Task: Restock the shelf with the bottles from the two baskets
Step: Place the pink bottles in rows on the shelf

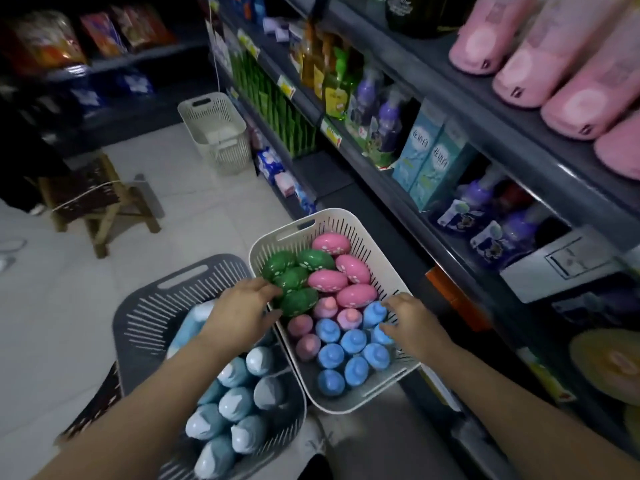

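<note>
A white basket [332, 221] in front of me holds green oval bottles [294, 282], pink oval bottles [332, 280], small pink capped bottles [306, 344] and several blue capped bottles [349, 362]. To its left, a grey basket [145, 317] is filled with light-blue bottles [239, 403]. My left hand [242, 311] reaches over the white basket's left rim, fingers touching a green oval bottle. My right hand [410, 323] is at the right side of the white basket, fingers curled on a blue capped bottle [379, 313]. The shelf [485, 109] runs along the right.
The shelf tiers carry pink packs [554, 64], teal boxes [429, 157], purple pump bottles [485, 216] and green packs [277, 109]. An empty white basket [218, 133] stands on the tiled floor further back. A wooden stool [97, 202] is on the left.
</note>
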{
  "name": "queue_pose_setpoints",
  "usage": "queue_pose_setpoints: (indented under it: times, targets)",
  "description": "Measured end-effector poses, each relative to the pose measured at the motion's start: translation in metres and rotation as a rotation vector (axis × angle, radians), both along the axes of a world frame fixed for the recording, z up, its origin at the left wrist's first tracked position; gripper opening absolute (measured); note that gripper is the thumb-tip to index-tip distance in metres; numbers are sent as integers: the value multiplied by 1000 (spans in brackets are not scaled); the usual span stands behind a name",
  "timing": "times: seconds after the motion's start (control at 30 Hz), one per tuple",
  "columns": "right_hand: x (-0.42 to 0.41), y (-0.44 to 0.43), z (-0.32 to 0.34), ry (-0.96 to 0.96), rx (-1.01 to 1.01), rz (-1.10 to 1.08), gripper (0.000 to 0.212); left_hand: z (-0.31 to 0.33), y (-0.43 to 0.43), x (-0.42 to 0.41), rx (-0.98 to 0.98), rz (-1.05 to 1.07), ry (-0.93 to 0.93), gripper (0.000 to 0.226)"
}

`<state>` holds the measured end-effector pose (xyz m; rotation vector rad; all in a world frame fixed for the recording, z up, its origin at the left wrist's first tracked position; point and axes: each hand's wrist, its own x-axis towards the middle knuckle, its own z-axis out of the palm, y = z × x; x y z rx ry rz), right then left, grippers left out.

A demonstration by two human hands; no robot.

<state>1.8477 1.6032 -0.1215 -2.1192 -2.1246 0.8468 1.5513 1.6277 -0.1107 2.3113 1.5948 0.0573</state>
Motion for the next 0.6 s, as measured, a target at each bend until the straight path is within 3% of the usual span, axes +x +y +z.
queue_pose_setpoints:
  times: [0.37,0.6]
  targets:
    - [-30,56,-68,-36,-40,199,40,-41,27,-1,-28,35,-48,45]
    - [-58,86,-104,-178,-31,509,34,-48,12,-1,32,151,-103,43]
